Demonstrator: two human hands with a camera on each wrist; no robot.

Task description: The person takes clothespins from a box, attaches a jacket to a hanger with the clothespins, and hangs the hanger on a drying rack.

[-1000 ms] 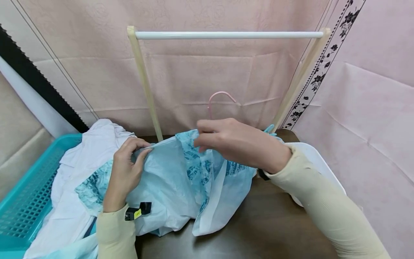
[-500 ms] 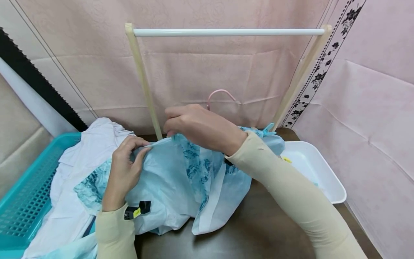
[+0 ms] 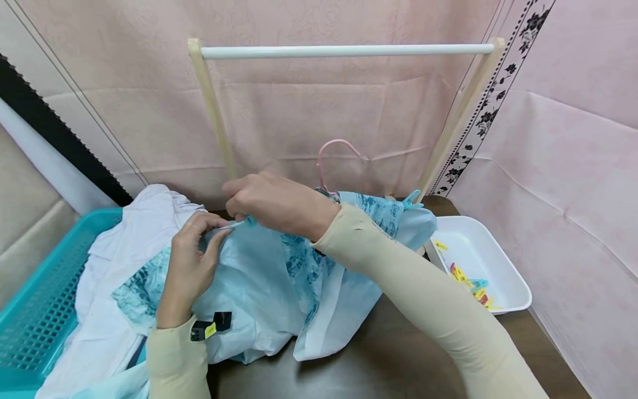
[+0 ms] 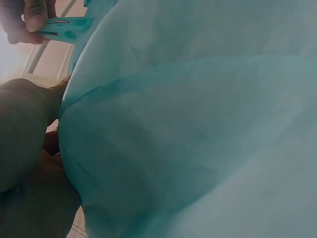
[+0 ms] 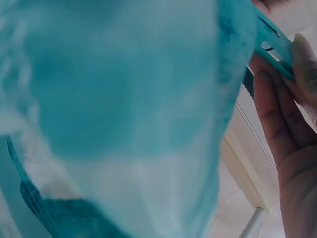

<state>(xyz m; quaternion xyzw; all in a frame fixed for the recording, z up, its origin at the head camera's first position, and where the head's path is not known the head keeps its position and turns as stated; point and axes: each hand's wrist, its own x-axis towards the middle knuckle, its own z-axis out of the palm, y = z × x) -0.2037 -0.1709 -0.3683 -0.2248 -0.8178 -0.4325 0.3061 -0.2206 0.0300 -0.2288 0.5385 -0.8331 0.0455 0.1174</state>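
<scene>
A light blue garment [image 3: 254,282] with darker blue printed bands is bunched over a pink hanger [image 3: 321,160], whose hook sticks up behind it. My left hand [image 3: 188,263] pinches the garment's upper edge between thumb and fingers. Just right of it, my right hand [image 3: 279,202] pinches a teal clothespin [image 5: 275,47] by its handle ends. In the left wrist view the clothespin [image 4: 64,29] meets the cloth at its edge. Another blue clothespin [image 3: 412,199] is clipped at the garment's right shoulder. Most of the hanger is hidden under the cloth.
A white rail [image 3: 344,51] on cream posts stands behind. At left, a turquoise basket [image 3: 35,327] holds white clothes [image 3: 119,277]. To the right sits a white tray [image 3: 498,249] with several yellow, red and blue clothespins [image 3: 466,280]. Everything stands on a brown table [image 3: 379,354].
My right hand has moved left along the garment's upper edge with the clothespin, close to my left hand. The left hand has kept its grip in place. The tray has come into fuller view.
</scene>
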